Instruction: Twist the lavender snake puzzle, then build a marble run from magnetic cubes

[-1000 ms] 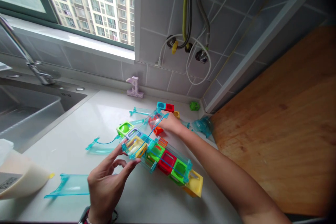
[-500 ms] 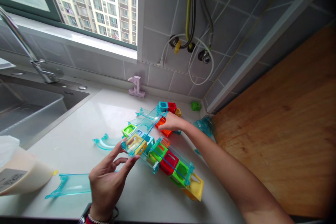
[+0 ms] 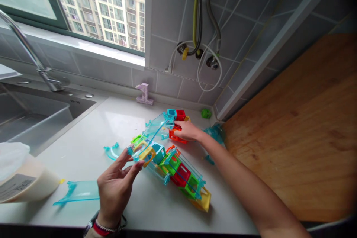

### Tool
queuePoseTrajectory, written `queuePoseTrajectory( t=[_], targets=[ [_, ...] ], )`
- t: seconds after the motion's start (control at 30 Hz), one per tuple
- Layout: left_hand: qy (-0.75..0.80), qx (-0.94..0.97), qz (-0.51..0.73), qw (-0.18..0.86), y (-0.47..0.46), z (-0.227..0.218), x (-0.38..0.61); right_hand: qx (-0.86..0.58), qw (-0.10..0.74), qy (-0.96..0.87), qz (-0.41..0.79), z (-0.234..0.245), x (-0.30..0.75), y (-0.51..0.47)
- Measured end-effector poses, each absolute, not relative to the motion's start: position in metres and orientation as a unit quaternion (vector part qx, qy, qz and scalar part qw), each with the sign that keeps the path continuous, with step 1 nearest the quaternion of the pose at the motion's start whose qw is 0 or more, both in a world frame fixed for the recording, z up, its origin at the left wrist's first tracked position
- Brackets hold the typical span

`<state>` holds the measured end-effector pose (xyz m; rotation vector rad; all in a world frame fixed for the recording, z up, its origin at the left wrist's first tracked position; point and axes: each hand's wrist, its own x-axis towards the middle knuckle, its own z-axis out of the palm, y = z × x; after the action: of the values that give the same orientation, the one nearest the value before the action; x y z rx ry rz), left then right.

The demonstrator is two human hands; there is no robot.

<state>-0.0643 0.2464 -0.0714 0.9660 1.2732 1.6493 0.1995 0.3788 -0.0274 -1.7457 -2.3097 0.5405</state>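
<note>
A clear blue track piece (image 3: 156,128) slopes across a cluster of coloured hollow blocks. My left hand (image 3: 118,184) pinches its near end between thumb and fingers, beside a yellow block (image 3: 147,156). At the far end of the track, my right hand (image 3: 188,131) has its index finger and thumb closed on the corner. The thumb lies over an orange block (image 3: 178,138), and the exact contact is partly hidden. Behind that hand are a light blue block (image 3: 171,113) and a red block (image 3: 180,115). A row of green, red and yellow blocks (image 3: 182,174) carries another clear track.
On the counter lie a curved track piece (image 3: 113,151) and a straight one (image 3: 83,190). A white tub (image 3: 30,178) stands at left, near the sink (image 3: 30,108). A purple number-one figure (image 3: 144,95) and a green block (image 3: 206,113) sit by the wall. A wooden panel (image 3: 292,137) borders the right.
Both hands keep to the same track piece. My right hand's fingers have shifted slightly at the far end, and the track's far end sits closer to the light blue block. The view has moved a little.
</note>
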Motion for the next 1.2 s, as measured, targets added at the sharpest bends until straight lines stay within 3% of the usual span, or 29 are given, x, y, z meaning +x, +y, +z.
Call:
queuePoseTrajectory(
  t=[0.17, 0.7, 0.83, 0.93, 1.1, 1.2],
  targets=[
    [0.522, 0.373, 0.634, 0.431, 0.248, -0.065, -0.065, -0.598, 0.042, -0.79, 0.126, -0.032, 0.196, 0.379],
    [0.505, 0.357, 0.634, 0.464, 0.253, -0.069, -0.066, -0.646, 0.021, -0.759, 0.076, -0.033, 0.208, 0.354],
    [0.504, 0.361, 0.642, 0.452, 0.255, -0.07, -0.067, -0.648, 0.105, -0.751, 0.073, 0.002, 0.198, 0.326],
    [0.498, 0.364, 0.644, 0.453, 0.257, -0.069, -0.067, -0.579, 0.194, -0.773, 0.172, 0.025, 0.182, 0.286],
    [0.468, 0.378, 0.661, 0.448, 0.262, -0.053, -0.07, -0.542, 0.208, -0.786, 0.211, 0.026, 0.16, 0.23],
    [0.462, 0.396, 0.663, 0.437, 0.265, -0.038, -0.076, -0.55, 0.283, -0.759, 0.205, 0.023, 0.161, 0.218]
  ],
)
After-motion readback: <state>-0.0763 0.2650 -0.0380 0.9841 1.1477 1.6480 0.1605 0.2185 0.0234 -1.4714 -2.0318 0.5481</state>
